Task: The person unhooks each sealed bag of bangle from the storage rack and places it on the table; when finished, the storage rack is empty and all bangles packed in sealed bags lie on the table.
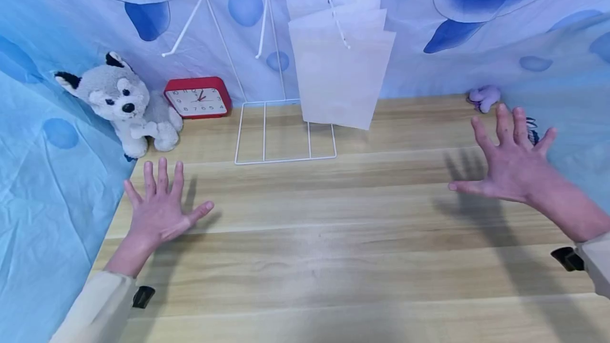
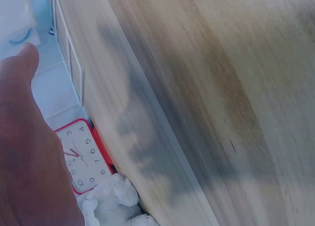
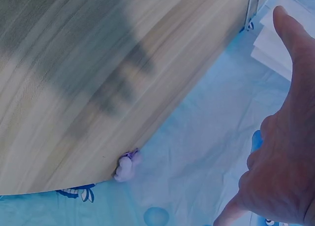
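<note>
My left hand [image 1: 159, 210] hovers over the left side of the wooden table, fingers spread straight and holding nothing. Over the right side, my right hand [image 1: 514, 165] is spread the same way, also holding nothing. Both cast shadows on the wood. At the back middle stands a white wire rack [image 1: 286, 161] with upright hooks; several white paper sheets or bags [image 1: 340, 73] hang from its right hook. Beyond the left hand sit a red-framed clock [image 1: 197, 98] and a grey-and-white plush husky [image 1: 128, 102]. A small purple item [image 1: 485, 98] lies beyond the right hand.
A blue cloth curtain [image 1: 405, 68] with whale pictures hangs behind the table and down its sides. The bare wooden table top [image 1: 324, 247] stretches between the two hands. In the right wrist view, the purple item [image 3: 125, 168] lies at the table's edge.
</note>
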The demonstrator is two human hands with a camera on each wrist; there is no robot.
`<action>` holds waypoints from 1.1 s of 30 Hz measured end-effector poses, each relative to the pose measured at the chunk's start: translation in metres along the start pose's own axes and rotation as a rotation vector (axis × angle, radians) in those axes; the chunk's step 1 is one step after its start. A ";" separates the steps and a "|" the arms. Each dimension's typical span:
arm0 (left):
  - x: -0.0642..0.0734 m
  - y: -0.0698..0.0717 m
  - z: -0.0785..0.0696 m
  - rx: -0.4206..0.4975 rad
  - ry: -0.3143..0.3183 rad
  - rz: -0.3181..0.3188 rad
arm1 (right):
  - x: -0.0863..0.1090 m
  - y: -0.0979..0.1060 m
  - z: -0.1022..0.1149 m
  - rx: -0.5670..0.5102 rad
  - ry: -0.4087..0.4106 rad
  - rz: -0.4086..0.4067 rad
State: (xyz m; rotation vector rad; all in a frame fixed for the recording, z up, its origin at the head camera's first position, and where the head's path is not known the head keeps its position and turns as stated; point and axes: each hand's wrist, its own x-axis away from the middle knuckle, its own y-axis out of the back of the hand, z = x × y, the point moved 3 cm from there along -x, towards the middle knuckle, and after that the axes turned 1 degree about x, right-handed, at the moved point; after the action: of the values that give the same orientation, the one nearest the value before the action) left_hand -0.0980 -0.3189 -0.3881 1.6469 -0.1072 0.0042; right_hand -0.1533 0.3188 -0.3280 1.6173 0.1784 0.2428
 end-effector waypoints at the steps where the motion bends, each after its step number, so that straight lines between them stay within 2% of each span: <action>1: 0.000 0.000 0.000 0.004 -0.001 0.005 | 0.000 -0.001 0.000 -0.003 0.002 0.005; 4: -0.001 0.000 -0.002 0.052 -0.014 0.011 | -0.002 -0.001 0.001 -0.027 0.019 0.002; 7: -0.008 0.004 -0.005 0.202 -0.054 0.009 | -0.006 0.007 0.007 -0.116 0.067 -0.031; 11: -0.032 0.013 -0.011 0.385 -0.111 0.004 | -0.017 0.019 0.022 -0.329 0.213 -0.213; 14: -0.057 0.016 -0.018 0.443 -0.119 0.025 | -0.028 0.028 0.037 -0.448 0.327 -0.378; 16: -0.074 0.011 -0.022 0.474 -0.110 0.069 | -0.035 0.030 0.047 -0.499 0.355 -0.421; 18: -0.089 0.004 -0.026 0.485 -0.107 0.126 | -0.043 0.032 0.057 -0.558 0.365 -0.418; 21: -0.109 -0.012 -0.034 0.460 -0.116 0.206 | -0.053 0.031 0.066 -0.658 0.321 -0.348; 25: -0.127 -0.019 -0.036 0.411 -0.127 0.229 | -0.077 0.045 0.081 -0.814 0.268 -0.297; 29: -0.140 -0.020 -0.035 0.400 -0.129 0.271 | -0.099 0.070 0.092 -0.979 0.270 -0.347; 33: -0.150 -0.020 -0.039 0.404 -0.144 0.321 | -0.108 0.092 0.095 -1.094 0.313 -0.439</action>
State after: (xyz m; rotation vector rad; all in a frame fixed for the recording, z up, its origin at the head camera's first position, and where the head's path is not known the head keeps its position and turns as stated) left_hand -0.2436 -0.2686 -0.4153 2.0152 -0.5071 0.1610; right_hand -0.2356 0.1931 -0.2462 0.4265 0.5271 0.1949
